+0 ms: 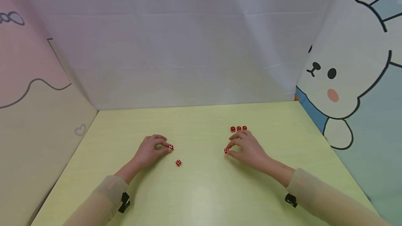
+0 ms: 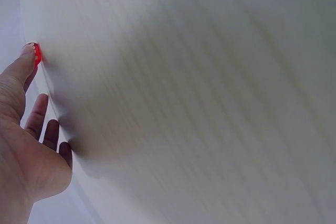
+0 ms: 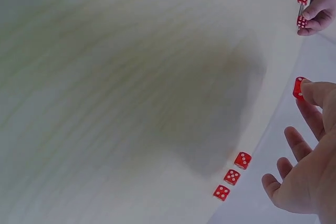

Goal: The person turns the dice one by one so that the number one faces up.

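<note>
Between thumb and index finger, my left hand [image 1: 153, 150] pinches a red die [image 1: 171, 147] with white dots, low over the table. Another red die [image 1: 178, 163] lies on the table just in front of that hand, nearer to me. On the right, my right hand [image 1: 248, 150] pinches a red die [image 1: 226, 150] between thumb and fingertip; the right wrist view shows this die [image 3: 299, 88] off the table surface. Just beyond the right hand's fingers, a row of three red dice [image 1: 239, 128] lies on the table, its near edge partly covered by the fingers.
The pale yellow wooden table [image 1: 201, 191] spreads under both hands. A white cloth wall [image 1: 188, 55] rises at its far edge. A printed panel with a cartoon rabbit [image 1: 345, 86] stands along the right side, and a pink and cream panel [image 1: 37, 121] along the left.
</note>
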Tool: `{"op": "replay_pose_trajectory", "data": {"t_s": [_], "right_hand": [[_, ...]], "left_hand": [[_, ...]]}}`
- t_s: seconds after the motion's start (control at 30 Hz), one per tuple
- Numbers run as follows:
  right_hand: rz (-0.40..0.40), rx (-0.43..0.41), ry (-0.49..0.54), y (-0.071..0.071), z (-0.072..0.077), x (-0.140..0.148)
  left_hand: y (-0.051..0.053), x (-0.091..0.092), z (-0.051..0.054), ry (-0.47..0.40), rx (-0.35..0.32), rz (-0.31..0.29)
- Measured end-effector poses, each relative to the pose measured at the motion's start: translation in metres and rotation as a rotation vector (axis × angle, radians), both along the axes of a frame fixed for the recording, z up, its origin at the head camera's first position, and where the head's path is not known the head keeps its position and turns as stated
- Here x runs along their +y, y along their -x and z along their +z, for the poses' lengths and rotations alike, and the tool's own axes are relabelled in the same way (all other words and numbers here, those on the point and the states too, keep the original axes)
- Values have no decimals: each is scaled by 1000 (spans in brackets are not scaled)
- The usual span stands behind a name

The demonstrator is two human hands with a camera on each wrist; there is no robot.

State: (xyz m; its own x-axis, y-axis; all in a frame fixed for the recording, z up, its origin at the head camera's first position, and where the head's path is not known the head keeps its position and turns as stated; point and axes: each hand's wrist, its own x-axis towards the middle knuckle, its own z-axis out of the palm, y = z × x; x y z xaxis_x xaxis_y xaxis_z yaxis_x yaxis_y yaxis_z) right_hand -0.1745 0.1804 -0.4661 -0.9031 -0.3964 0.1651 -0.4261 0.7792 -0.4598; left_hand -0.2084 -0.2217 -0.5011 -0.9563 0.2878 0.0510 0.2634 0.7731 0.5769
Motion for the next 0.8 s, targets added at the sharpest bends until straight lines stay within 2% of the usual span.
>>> {"op": "replay_pose_trajectory", "data": {"t_s": [0.23,0.8], "right_hand": [[-1,-50,-8,-9,-11,5],[15,-41,20,-17,-26,9]], "left_hand": [[0,-1,-1,-3,-4,-2],[0,0,0,-10,-1,-3]]}}
